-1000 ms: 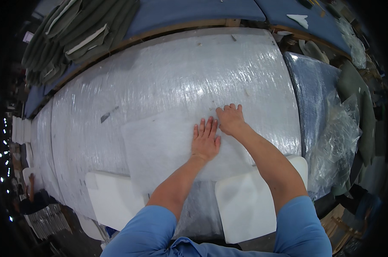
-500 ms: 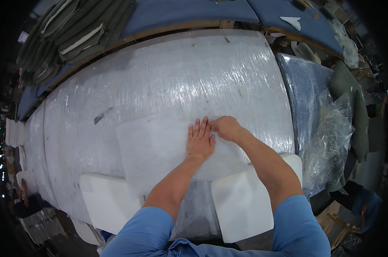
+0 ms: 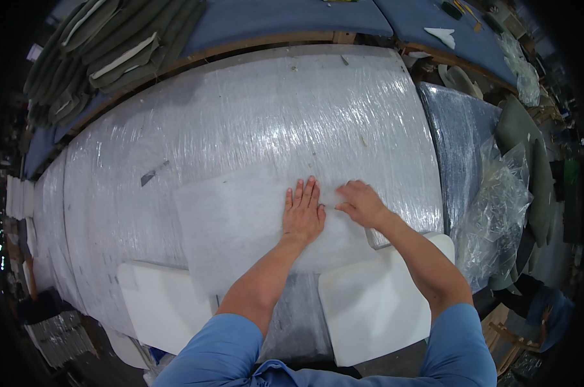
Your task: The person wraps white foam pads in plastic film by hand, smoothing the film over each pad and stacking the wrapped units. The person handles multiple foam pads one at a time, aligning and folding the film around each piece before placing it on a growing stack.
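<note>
A thin white sheet (image 3: 231, 213) lies across a large work surface (image 3: 240, 122) covered in clear, shiny plastic wrap. My left hand (image 3: 302, 211) presses flat on the sheet's right part, fingers stretched forward and slightly spread. Just to its right, my right hand (image 3: 364, 204) is bent low over the sheet, fingers curled toward the thumb. Whatever sits between those fingertips is too small to make out. Two white padded panels with rounded corners lie nearer me: a left panel (image 3: 163, 300) and a right panel (image 3: 369, 309) under my right forearm.
Grey-green padded pieces (image 3: 118, 48) are stacked at the far left on a blue table (image 3: 279, 18). Crumpled clear plastic (image 3: 498, 206) and a blue wrapped surface (image 3: 456, 129) lie at the right. Parts of other people show at both side edges.
My right hand has moved right, away from my left fingertips, and its fist has loosened into a curled grip. My left hand stays flat in nearly the same place.
</note>
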A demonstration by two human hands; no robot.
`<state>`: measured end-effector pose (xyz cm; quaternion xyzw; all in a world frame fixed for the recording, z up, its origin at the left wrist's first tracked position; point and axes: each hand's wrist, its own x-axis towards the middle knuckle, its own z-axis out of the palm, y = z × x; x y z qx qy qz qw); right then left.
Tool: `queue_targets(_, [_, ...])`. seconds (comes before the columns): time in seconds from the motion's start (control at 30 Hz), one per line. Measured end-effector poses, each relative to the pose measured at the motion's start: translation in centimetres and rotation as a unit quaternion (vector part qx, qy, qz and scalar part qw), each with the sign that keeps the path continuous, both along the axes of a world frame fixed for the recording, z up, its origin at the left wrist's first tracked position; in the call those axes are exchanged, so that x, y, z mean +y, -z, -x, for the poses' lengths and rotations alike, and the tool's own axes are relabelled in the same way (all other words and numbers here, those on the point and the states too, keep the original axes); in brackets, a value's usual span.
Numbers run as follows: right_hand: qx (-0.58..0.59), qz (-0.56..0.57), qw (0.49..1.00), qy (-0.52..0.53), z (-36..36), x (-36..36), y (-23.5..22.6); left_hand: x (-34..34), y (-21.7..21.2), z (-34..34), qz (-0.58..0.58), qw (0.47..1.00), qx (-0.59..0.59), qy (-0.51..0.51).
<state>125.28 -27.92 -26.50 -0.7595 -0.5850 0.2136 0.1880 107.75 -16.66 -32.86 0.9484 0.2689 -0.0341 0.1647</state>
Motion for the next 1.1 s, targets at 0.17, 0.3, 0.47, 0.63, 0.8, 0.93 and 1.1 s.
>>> queue_targets(0.17, [-0.026,0.082,0.993,0.081,0.1,2.2,-0.8,0.1,0.0,0.1,-0.008,1.0,-0.004,-0.009])
queue_targets(0.3, [-0.072,0.231,0.97,-0.008,1.4,4.8,-0.5,0.2,-0.2,0.0,0.007,0.999,0.033,-0.007])
queue_targets(0.47, [0.017,-0.005,0.999,-0.046,1.2,1.6,3.0,0.0,-0.3,0.0,-0.015,1.0,0.02,0.007])
queue_targets(0.63, [0.091,-0.094,0.991,-0.028,1.9,-0.6,2.4,0.2,-0.1,0.1,-0.01,1.0,0.018,0.009])
queue_targets(0.8, [0.143,-0.086,0.985,0.034,0.9,-2.6,2.1,-0.1,-0.3,-0.1,0.016,1.0,-0.004,0.002])
queue_targets(0.93, [0.315,-0.077,0.898,0.299,-1.0,-3.0,1.7,-0.2,0.0,-0.3,0.007,1.0,0.006,-0.004])
queue_targets(1.1, [0.352,0.021,0.87,0.346,-0.7,-3.3,1.8,-0.2,-0.3,-0.4,0.008,1.0,0.026,-0.011])
